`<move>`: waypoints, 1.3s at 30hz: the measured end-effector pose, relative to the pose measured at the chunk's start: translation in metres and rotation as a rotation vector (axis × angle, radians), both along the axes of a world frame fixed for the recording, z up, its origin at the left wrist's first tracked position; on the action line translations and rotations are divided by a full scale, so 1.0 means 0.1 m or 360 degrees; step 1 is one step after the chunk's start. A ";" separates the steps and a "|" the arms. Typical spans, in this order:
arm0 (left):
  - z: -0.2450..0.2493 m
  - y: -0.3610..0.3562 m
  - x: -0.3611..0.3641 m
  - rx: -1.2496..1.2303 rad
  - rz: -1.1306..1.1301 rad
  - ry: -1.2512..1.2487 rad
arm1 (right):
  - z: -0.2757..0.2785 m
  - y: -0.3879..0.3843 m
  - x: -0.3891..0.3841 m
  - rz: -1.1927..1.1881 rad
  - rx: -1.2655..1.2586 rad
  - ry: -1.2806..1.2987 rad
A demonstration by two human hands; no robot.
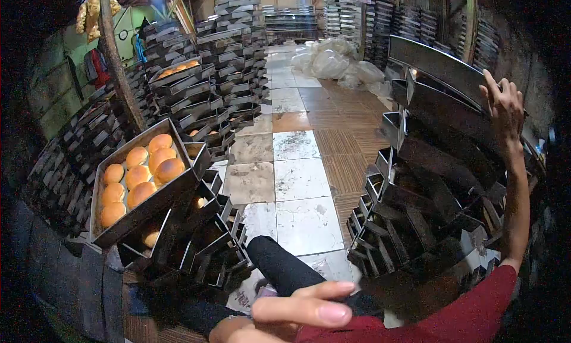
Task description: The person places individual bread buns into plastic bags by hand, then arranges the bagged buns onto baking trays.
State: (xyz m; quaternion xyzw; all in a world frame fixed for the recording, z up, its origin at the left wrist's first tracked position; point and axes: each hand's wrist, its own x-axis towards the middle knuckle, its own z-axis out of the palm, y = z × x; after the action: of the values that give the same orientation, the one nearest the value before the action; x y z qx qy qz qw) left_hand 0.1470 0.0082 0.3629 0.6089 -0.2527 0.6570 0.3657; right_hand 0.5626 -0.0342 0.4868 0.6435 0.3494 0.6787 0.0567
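My left hand [297, 310] is close to the camera at the bottom centre, in front of my lap. Its visible fingers are stretched out and apart, holding nothing I can see. Out to the right, my right hand [504, 102] reaches the end of a long dark baking pan [437, 60], fingers bent at its rim. That pan lies tilted on top of a stack of similar pans [428, 141]; its inside is hidden. On the left, a square pan [143, 209] of golden round buns [138, 176] tops another stack.
Tall stacks of dark pans [232, 51] line the left side and the back. More buns [178, 68] show in a pan farther off. Clear plastic sheeting [333, 60] is heaped on the tiled floor [300, 170]. A wooden post [116, 63] stands at the left.
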 end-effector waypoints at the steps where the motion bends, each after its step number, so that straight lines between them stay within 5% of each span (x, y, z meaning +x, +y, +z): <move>1: 0.01 0.05 0.00 0.0039 -0.0031 0.0032 | -0.02 -0.04 0.10 0.0043 -0.0033 -0.0120; 10: -0.05 0.07 -0.25 -0.0233 -0.0584 0.0432 | -0.05 -0.10 0.01 0.0003 0.0000 0.0147; 11: -0.06 0.07 -0.26 -0.0273 -0.0621 0.0489 | -0.09 -0.06 0.01 0.0291 0.0065 -0.0031; 12: -0.18 0.16 -0.19 -0.0171 -0.0582 0.0307 | -0.10 -0.02 -0.06 0.0570 0.0135 -0.0213; 15: -0.61 0.22 -0.14 -0.0857 -0.0006 -0.0017 | -0.55 0.08 -0.84 0.0760 0.0262 -0.0275; 16: -1.00 0.45 -0.27 -0.0715 0.0441 0.0277 | -0.84 0.12 -1.09 0.1398 0.0066 0.0202; 17: -1.31 0.50 -0.37 -0.1045 0.0768 0.0613 | -1.19 0.16 -1.24 0.2014 -0.0148 0.0708; 19: -2.17 0.59 -0.54 -0.1541 0.1233 0.1381 | -2.09 0.48 -1.48 0.2229 -0.0446 0.1400; 21: -3.29 0.43 -0.80 -0.1431 0.2134 0.1906 | -3.11 0.85 -2.19 0.1815 -0.0789 0.2661; 22: -3.72 0.30 -0.90 -0.1516 0.2177 0.1922 | -3.57 1.00 -2.51 0.1724 -0.1272 0.2743; 23: -4.09 0.19 -0.98 -0.1772 0.2035 0.2289 | -4.11 1.14 -2.76 0.2281 -0.1604 0.2451; 24: -4.26 0.09 -1.03 -0.2039 0.1851 0.2624 | -4.44 1.17 -3.01 0.2359 -0.1887 0.2224; 29: -4.20 0.03 -1.13 -0.2217 0.1583 0.2201 | -5.13 1.26 -3.72 0.2222 -0.2371 0.1713; 31: -4.18 0.05 -1.20 -0.2290 0.1339 0.2008 | -5.15 1.41 -3.74 0.2048 -0.2906 0.1773; 33: -4.23 0.03 -1.21 -0.2351 0.1320 0.1906 | -5.19 1.42 -3.66 0.2235 -0.2845 0.2001; 37: -4.20 0.01 -1.19 -0.2800 0.0601 0.1455 | -5.20 1.31 -3.54 0.2314 -0.2891 0.1807; 39: -4.09 0.04 -1.17 -0.2743 0.0797 0.1499 | -5.17 1.26 -3.51 0.2464 -0.2732 0.1520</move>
State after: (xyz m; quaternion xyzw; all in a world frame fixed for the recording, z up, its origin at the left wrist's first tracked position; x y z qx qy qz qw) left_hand 0.0303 0.0118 -0.0459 0.3703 0.6122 0.3665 0.5948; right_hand 0.2118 0.0913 -0.0299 0.2063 0.9507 -0.2139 -0.0883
